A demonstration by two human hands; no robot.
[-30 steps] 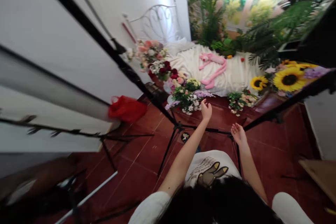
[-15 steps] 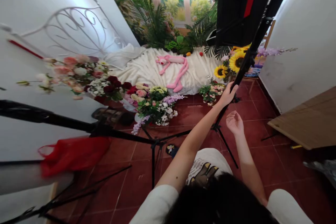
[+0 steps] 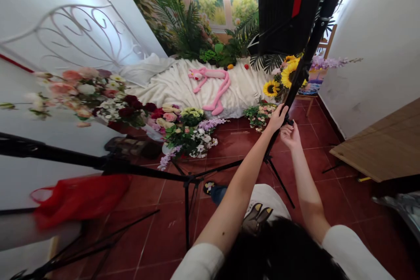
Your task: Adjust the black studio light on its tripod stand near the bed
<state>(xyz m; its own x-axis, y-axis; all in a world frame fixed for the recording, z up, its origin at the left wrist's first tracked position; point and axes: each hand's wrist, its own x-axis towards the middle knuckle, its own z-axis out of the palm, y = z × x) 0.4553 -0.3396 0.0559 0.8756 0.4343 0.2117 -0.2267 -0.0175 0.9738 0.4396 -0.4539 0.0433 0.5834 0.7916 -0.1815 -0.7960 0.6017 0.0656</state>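
My left hand [image 3: 277, 118] is wrapped around the black pole of a light stand [image 3: 299, 76], which leans up to the right. Just below it, my right hand [image 3: 290, 135] has its fingers curled and pinched on a small black locking knob [image 3: 288, 121] at the pole's side. A black softbox [image 3: 280, 17] with a red label hangs at the top of this stand. Its thin tripod leg [image 3: 282, 183] spreads over the floor beneath my hands.
A second black stand [image 3: 144, 167] crosses at left, near a red bag [image 3: 82, 199]. Artificial flowers [image 3: 193, 135] and sunflowers [image 3: 290, 72] stand before a cream blanket [image 3: 164, 83] bearing a pink plush toy [image 3: 215, 92]. A brown board [image 3: 383, 144] leans at right.
My right hand has risen from free air beside the stand to the knob and closed on it. My left hand stays on the pole. The view has shifted slightly.
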